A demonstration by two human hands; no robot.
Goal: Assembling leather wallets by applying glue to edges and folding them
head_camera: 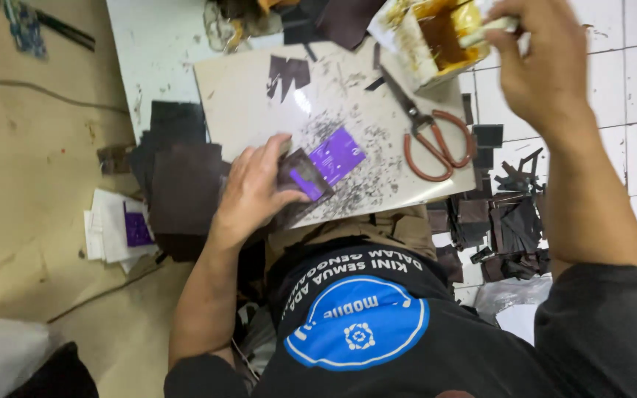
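Head view shows the left hand pinning a dark leather piece beside a purple card on the pale board, red-handled scissors idle, as the right hand grips a brush handle at the glue container, suggesting gluing comes next.

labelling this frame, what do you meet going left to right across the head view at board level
white paper stack with a purple card → left hand → purple rectangular card → red-handled scissors → pile of dark leather scraps
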